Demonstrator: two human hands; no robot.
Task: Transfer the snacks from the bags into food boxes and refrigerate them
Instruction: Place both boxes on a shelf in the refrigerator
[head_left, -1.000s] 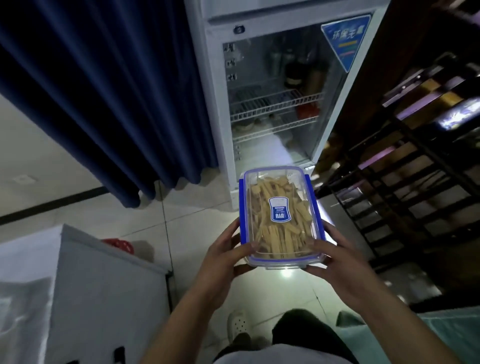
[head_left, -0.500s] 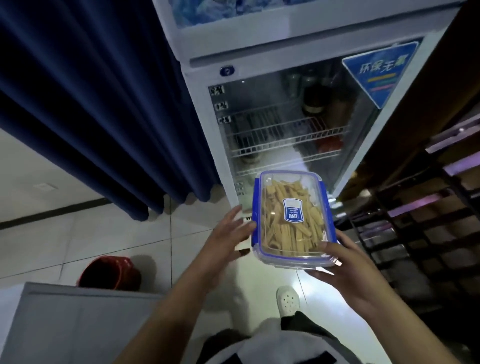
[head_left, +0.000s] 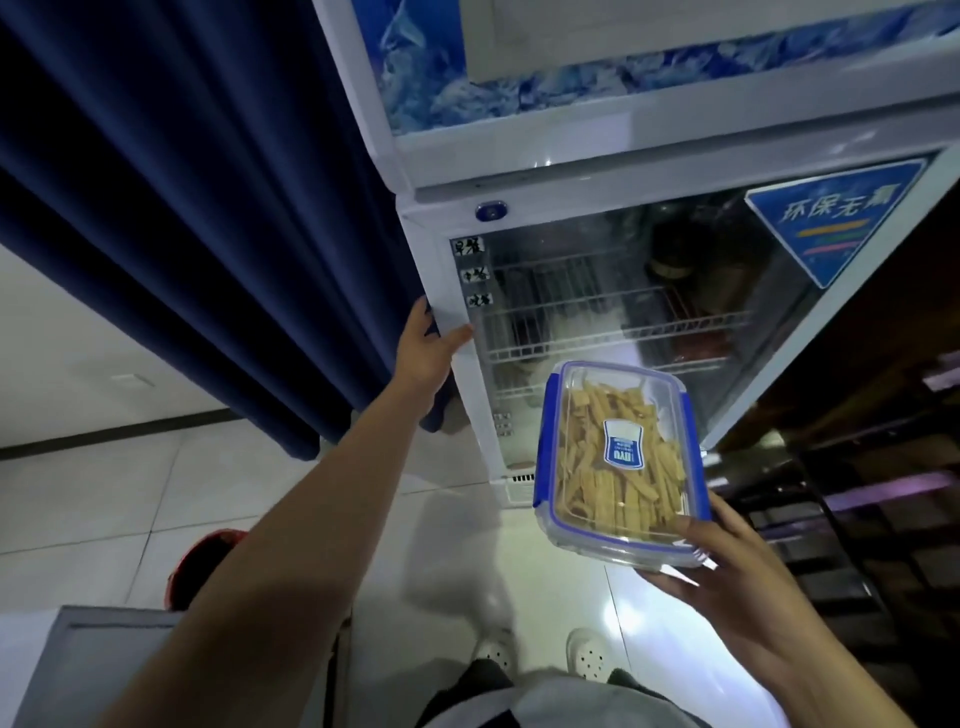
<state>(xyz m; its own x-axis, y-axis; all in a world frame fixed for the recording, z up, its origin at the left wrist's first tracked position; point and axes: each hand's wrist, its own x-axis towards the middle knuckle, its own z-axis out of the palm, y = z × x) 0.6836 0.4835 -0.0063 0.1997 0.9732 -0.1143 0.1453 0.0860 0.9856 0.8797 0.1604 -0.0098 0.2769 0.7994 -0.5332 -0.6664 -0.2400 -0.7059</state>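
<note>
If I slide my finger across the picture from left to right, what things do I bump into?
Blue curtain → left hand on the fridge door's edge → food box of snack sticks, held by the right hand → dark shelving.

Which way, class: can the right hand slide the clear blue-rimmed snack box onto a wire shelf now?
Probably not: the fridge's glass door looks shut; the left hand only grips its edge.

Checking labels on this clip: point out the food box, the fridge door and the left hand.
food box (head_left: 623, 444): head view, label on the clear lid.
fridge door (head_left: 597, 291): head view, glass pane.
left hand (head_left: 423, 348): head view, back of the hand.
</note>
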